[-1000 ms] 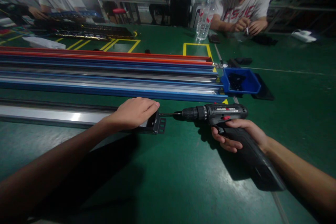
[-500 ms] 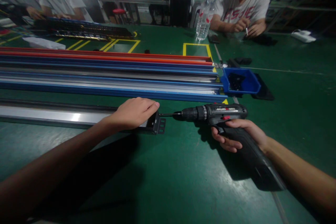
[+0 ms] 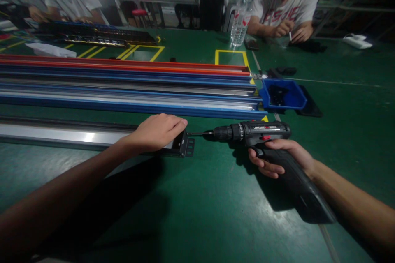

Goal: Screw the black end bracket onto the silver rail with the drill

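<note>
My left hand (image 3: 160, 131) lies over the right end of a long black-and-silver metal profile (image 3: 92, 137), holding it with the fingers curled over its far side, where they are partly hidden. A black end cap with a slotted bracket (image 3: 189, 147) sits at that end. My right hand (image 3: 277, 158) is wrapped round the handle of a black cordless drill (image 3: 262, 129), a finger at the trigger. The drill lies level and points left. Its long thin bit (image 3: 196, 134) reaches the end cap; whether it sits in a screw I cannot tell.
Behind the profile lie several long blue rails (image 3: 154, 104) and an orange rail (image 3: 123, 63). A blue bin (image 3: 290, 102) with small black parts stands at their right end. Water bottles (image 3: 240, 24) stand farther back. Two people sit across the green table (image 3: 216, 213).
</note>
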`<state>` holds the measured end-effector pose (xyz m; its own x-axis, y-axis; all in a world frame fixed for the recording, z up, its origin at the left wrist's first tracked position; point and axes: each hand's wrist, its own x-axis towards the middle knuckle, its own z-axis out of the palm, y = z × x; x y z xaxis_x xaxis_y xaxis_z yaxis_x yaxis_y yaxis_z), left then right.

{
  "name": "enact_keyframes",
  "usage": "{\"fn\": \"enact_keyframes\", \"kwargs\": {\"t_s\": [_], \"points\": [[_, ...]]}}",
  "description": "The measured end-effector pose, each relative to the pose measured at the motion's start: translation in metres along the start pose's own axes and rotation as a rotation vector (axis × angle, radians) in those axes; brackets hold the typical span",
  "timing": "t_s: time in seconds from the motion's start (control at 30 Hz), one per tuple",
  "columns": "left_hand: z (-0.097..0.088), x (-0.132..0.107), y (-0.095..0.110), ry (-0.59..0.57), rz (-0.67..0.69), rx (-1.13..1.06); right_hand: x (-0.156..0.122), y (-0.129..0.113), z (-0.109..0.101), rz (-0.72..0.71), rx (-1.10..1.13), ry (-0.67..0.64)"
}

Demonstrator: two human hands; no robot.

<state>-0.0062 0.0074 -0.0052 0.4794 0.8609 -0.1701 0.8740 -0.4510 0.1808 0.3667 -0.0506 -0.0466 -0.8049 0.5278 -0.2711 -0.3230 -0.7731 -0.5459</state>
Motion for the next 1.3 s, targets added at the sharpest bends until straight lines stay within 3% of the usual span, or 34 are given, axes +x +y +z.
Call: {"fn": "enact_keyframes", "kwargs": {"t_s": [0.63, 1.3], "points": [[-0.0003, -0.0001, 0.0004, -0.010, -0.004, 0.017, -0.0019, -0.0033, 0.0034, 0.037, 0.011, 0.095], [0.0010, 0.0005, -0.0014, -0.002, -0.009, -0.011, -0.0011, -0.0041, 0.0025, 0.043, 0.028, 0.073]]}}
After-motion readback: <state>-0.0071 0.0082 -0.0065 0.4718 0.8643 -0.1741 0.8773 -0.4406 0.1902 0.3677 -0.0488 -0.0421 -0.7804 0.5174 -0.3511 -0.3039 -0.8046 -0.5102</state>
